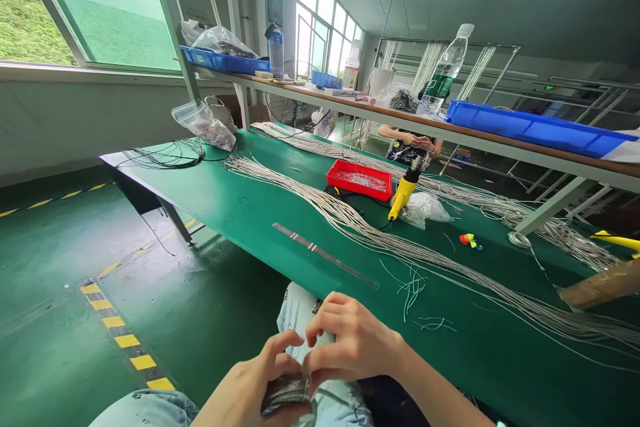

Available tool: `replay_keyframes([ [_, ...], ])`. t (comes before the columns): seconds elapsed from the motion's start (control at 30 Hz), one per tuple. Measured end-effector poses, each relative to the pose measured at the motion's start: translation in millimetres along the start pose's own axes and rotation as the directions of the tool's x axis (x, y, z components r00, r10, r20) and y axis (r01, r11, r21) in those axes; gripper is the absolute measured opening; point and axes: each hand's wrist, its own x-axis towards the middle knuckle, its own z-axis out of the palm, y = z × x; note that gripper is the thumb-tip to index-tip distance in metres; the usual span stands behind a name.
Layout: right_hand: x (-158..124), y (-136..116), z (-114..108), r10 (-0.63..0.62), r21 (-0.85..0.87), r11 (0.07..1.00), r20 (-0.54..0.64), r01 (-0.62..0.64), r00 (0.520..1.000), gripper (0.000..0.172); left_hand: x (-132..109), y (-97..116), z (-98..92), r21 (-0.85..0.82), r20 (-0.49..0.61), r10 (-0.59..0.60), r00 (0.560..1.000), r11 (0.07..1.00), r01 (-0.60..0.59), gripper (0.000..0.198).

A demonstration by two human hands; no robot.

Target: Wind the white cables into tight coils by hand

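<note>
At six o'clock in the view, low over the lap and just off the near edge of the long green bench, both hands meet. The left hand cups a small bundle of thin grey wire, its fingers curled round it from below and behind. The right hand reaches in from four o'clock, its fingers bent down and pinched onto the bundle's top edge, so both hands grip it together.

At twelve o'clock from the hands, a flat metal ruler strip lies on the bench. Beyond it, long sheaves of pale grey wire run across the top from ten o'clock to four. At one o'clock sits a shallow red plastic tray with loose wire ends in it. Just to its right, a yellow-handled tool leans on a crumpled clear plastic bag. A few cut wire scraps lie at two o'clock, near the hands. Further off at one o'clock, under the raised wooden shelf, a co-worker's hands are held together over more wire.
</note>
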Motion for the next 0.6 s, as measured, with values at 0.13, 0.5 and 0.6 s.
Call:
replay_keyframes([
  [0.13, 4, -4, -1, -0.098, -0.1, 0.989, 0.092, 0.107, 0.991, 0.028, -1, -4, 1.6, 0.035, -0.017, 0.044, 0.999, 0.998, -0.043, 0.052],
  [0.5, -5, -34, 46, 0.712, 0.244, 0.67, 0.057, -0.702, 0.7, 0.028, -2, -5, 3.0, 0.917, 0.056, 0.505, 0.861, 0.315, -0.245, 0.037],
  [0.6, -6, -39, 46, 0.79, 0.519, 0.44, 0.164, -0.733, 0.59, 0.036, 0, -6, 1.9, 0.878, -0.063, 0.518, 0.853, 0.436, -0.2, 0.031],
])
